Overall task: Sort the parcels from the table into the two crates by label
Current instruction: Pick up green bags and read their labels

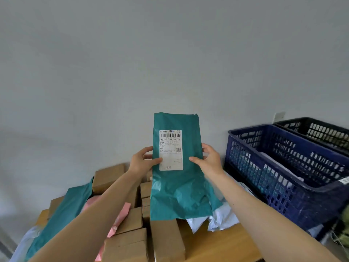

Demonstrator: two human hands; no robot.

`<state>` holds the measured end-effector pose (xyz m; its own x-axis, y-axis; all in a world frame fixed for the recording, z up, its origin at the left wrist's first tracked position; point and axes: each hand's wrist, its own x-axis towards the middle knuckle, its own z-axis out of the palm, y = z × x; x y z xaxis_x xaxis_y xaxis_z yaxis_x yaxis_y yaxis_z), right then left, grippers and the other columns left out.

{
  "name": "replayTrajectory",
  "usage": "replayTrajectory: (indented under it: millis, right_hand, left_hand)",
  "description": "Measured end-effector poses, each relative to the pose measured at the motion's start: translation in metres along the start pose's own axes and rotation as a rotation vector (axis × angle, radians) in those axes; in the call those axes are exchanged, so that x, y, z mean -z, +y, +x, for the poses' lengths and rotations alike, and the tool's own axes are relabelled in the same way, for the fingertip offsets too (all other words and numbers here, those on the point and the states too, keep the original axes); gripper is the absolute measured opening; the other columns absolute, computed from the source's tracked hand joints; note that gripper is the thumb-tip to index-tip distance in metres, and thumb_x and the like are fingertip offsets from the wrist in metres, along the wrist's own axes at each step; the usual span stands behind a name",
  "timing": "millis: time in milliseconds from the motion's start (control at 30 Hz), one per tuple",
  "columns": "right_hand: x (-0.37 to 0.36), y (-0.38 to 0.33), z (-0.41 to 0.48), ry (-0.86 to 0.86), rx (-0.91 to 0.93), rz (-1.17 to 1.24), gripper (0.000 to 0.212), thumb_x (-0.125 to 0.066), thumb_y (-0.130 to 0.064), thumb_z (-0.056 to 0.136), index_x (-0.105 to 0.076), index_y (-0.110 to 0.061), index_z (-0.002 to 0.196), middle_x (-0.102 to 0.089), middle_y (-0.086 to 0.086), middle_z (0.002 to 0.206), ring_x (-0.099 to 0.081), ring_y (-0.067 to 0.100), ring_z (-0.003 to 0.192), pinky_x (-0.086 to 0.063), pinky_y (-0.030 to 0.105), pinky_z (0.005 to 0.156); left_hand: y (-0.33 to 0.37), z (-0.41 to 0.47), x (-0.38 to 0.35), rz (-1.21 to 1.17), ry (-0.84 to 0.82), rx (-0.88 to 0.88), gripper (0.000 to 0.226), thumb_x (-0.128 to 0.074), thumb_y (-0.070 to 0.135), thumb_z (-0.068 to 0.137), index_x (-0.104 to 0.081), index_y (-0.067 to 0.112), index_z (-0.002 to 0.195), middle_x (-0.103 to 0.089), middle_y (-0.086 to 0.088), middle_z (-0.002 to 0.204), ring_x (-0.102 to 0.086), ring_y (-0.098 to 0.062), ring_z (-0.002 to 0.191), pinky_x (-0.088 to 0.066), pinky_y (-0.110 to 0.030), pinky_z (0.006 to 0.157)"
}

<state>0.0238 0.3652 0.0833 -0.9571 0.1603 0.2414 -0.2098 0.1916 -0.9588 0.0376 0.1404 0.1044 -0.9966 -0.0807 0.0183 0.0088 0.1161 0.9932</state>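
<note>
I hold a teal plastic mailer (181,190) upright in front of me, its white shipping label (171,149) facing me. My left hand (141,161) grips its left edge, thumb on the label's lower corner. My right hand (208,157) grips the right edge, thumb across the front. The blue crate (294,188) stands to the right with pale parcels inside. Behind it is the black crate (321,131). Below the mailer, the wooden table (217,242) carries several parcels.
On the table lie several brown cardboard boxes (130,220), another teal mailer (64,214) at the left, a pink mailer (120,218) and white mailers (219,220). A plain grey wall stands behind. The crates sit close to the table's right side.
</note>
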Motion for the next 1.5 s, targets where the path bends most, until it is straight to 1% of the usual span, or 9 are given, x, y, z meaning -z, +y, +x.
replayTrajectory:
  millis: [67,200,367,567,767,967,1067,1400,1500]
  right_hand:
    - [0.026,0.001,0.001,0.034,-0.004,0.006,0.054,-0.078,-0.002,0.076,-0.055,-0.014,0.123,-0.06,-0.011,0.1,-0.066,0.015,0.091,-0.053,0.021,0.073]
    - [0.091,0.005,0.001,0.137,-0.01,-0.007,0.049,-0.078,-0.002,0.077,-0.056,-0.018,0.118,-0.06,-0.012,0.099,-0.064,0.007,0.086,-0.053,0.023,0.074]
    - [0.173,0.01,-0.004,0.207,-0.046,-0.031,0.059,-0.078,-0.006,0.077,-0.052,-0.013,0.13,-0.06,-0.003,0.117,-0.061,0.018,0.108,-0.052,0.038,0.093]
    - [0.279,0.012,-0.009,0.208,-0.031,-0.053,0.061,-0.078,-0.008,0.078,-0.05,-0.014,0.133,-0.058,0.0,0.128,-0.061,0.015,0.105,-0.053,0.028,0.084]
    - [0.385,0.021,-0.02,0.071,-0.06,-0.126,0.072,-0.077,-0.004,0.077,-0.044,-0.016,0.14,-0.052,-0.003,0.137,-0.056,0.014,0.114,-0.049,0.029,0.093]
    - [0.462,0.037,-0.019,0.074,-0.055,-0.146,0.068,-0.076,0.0,0.076,-0.047,-0.016,0.136,-0.055,-0.007,0.132,-0.055,0.007,0.106,-0.045,0.012,0.077]
    - [0.49,0.044,-0.008,0.092,-0.062,-0.137,0.064,-0.076,0.0,0.077,-0.049,-0.018,0.132,-0.054,-0.011,0.125,-0.054,0.0,0.097,-0.043,0.011,0.077]
    - [0.537,0.081,0.058,0.102,-0.106,-0.148,0.058,-0.075,-0.001,0.079,-0.053,-0.011,0.132,-0.056,0.0,0.134,-0.051,0.012,0.119,-0.042,0.026,0.094]
    - [0.54,0.095,0.088,0.085,-0.15,-0.165,0.06,-0.076,-0.005,0.079,-0.052,-0.012,0.134,-0.055,0.001,0.136,-0.049,0.017,0.126,-0.043,0.034,0.104]
  left_hand:
    - [0.006,0.004,-0.026,-0.01,-0.039,-0.002,0.047,-0.074,0.002,0.081,-0.057,0.015,0.123,-0.067,-0.006,0.099,-0.068,-0.02,0.087,-0.058,-0.026,0.062]
    - [0.017,0.007,-0.093,-0.02,-0.122,0.0,0.046,-0.073,0.0,0.081,-0.058,0.013,0.123,-0.066,-0.013,0.107,-0.067,-0.029,0.096,-0.058,-0.042,0.08]
    - [0.029,0.0,-0.174,-0.024,-0.173,-0.01,0.053,-0.074,0.001,0.08,-0.056,0.012,0.128,-0.068,-0.016,0.107,-0.067,-0.037,0.099,-0.053,-0.054,0.088]
    - [0.044,-0.019,-0.272,-0.057,-0.215,0.008,0.051,-0.075,0.003,0.08,-0.056,0.014,0.126,-0.07,-0.009,0.096,-0.071,-0.022,0.084,-0.057,-0.03,0.065]
    - [0.048,-0.046,-0.366,-0.093,-0.245,0.064,0.052,-0.072,0.0,0.082,-0.053,0.009,0.129,-0.069,-0.015,0.103,-0.07,-0.027,0.086,-0.058,-0.03,0.061]
    - [0.056,-0.066,-0.445,-0.085,-0.197,0.104,0.06,-0.074,0.002,0.08,-0.05,0.009,0.135,-0.063,-0.015,0.109,-0.066,-0.031,0.098,-0.058,-0.04,0.078]
    - [0.063,-0.067,-0.476,-0.075,-0.17,0.115,0.061,-0.075,0.003,0.079,-0.049,0.009,0.134,-0.064,-0.012,0.108,-0.067,-0.024,0.089,-0.058,-0.03,0.062]
    - [0.058,-0.013,-0.544,-0.007,-0.177,0.166,0.04,-0.075,0.006,0.08,-0.053,0.014,0.113,-0.067,-0.004,0.097,-0.068,-0.015,0.078,-0.054,-0.022,0.051]
    - [0.052,0.018,-0.557,-0.017,-0.188,0.2,0.043,-0.076,0.004,0.08,-0.054,0.009,0.117,-0.068,-0.005,0.099,-0.07,-0.019,0.08,-0.057,-0.028,0.057]
